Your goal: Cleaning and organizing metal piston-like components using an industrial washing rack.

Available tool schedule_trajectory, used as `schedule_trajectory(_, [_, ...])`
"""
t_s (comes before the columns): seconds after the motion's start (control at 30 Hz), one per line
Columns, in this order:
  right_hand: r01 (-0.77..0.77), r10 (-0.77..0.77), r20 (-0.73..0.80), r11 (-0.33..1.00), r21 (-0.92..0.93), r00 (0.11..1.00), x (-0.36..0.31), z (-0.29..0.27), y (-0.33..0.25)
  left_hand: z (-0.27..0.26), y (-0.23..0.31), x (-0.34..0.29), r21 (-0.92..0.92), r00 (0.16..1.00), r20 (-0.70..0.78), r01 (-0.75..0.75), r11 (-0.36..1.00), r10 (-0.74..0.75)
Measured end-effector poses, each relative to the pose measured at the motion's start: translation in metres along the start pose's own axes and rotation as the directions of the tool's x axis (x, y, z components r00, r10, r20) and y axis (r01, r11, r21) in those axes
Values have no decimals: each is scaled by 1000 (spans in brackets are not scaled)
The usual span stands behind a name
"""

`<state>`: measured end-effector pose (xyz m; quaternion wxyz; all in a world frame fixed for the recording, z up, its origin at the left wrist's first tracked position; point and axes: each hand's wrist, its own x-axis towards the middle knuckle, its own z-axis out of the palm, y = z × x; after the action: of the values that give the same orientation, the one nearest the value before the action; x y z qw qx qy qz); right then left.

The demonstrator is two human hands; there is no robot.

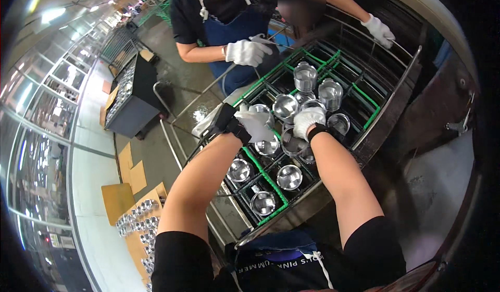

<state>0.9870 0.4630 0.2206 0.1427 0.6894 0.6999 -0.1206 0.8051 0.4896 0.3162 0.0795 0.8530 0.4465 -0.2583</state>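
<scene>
My right hand [308, 121], in a white glove, is closed at the rim of a shiny metal cup [294, 142] in the middle of a wire rack [268, 180] edged in green. My gloved left hand [254, 126] is beside another metal cup [262, 112]; its fingers are smeared, so whether it grips that cup is unclear. A black device [225, 121] is strapped at my left wrist. Around my hands stand several more cups, among them a tall one [305, 76] farther back and one [289, 177] nearer me.
Across the rack is a person in a blue apron [229, 29]. Their one gloved hand [247, 52] is near a thin metal tool [276, 43]; the other [379, 30] rests at the rack's rail. Left are a dark cart [133, 97] and cardboard [136, 240] bearing small metal parts.
</scene>
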Motion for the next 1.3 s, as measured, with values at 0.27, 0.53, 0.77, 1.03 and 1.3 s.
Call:
schedule_trajectory(0.27, [-4,7,-63,999,53,998,7,10,0,57,-3,69,-93,980,62,-184,979,190])
schedule_trajectory(0.53, [28,-29,-91,999,-16,995,-2,14,11,57,3,112,-724,909,-75,233,649,-410])
schedule_trajectory(0.77, [141,-139,29,988,-58,990,1,-18,-31,130,-3,182,-380,456,-472,667,641,-755])
schedule_trajectory(1.03, [-28,30,17,995,-94,999,8,8,-4,94,15,182,-355,818,-213,445,822,-535])
schedule_trajectory(1.3, [0,0,7,997,-72,1000,9,13,11,90,22,178,117,972,-140,204,972,-187])
